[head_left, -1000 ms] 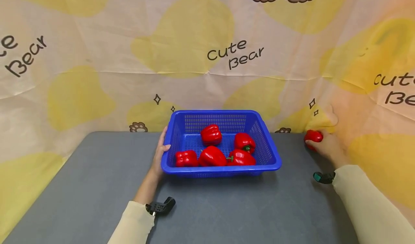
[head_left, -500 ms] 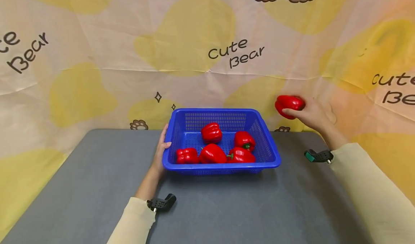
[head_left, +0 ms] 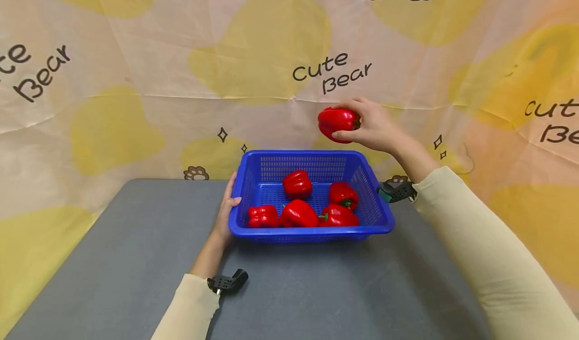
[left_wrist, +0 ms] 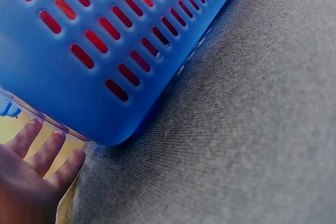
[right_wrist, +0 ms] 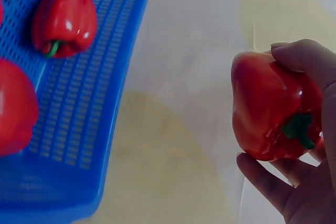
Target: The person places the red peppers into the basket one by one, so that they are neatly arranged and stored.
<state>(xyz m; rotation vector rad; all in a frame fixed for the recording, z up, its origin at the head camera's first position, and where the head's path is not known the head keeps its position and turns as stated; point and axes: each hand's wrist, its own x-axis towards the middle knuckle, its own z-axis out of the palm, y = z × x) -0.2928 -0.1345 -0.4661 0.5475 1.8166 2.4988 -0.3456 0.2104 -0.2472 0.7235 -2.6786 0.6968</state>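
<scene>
My right hand (head_left: 373, 126) holds a red bell pepper (head_left: 334, 123) in the air above the back rim of the blue plastic basket (head_left: 312, 231). In the right wrist view the thumb lies over this pepper (right_wrist: 262, 103), other fingers support it from below, and its green stem faces the palm. My left hand (head_left: 224, 210) grips the basket's left rim, thumb on the rim; the left wrist view shows its fingers (left_wrist: 65, 169) at the outer side. Several red bell peppers (head_left: 298, 214) lie inside the basket, one farther back (head_left: 297, 184).
The basket stands on a grey table (head_left: 289, 290) near its back edge. A cloth backdrop (head_left: 253, 43) with yellow patches and printed words hangs behind and along the right side. Small black devices (head_left: 228, 281) sit on both wrists.
My right hand has picked the bell pepper up from the table's back right corner and carried it up and left, over the basket's back rim. My left hand has stayed at the basket.
</scene>
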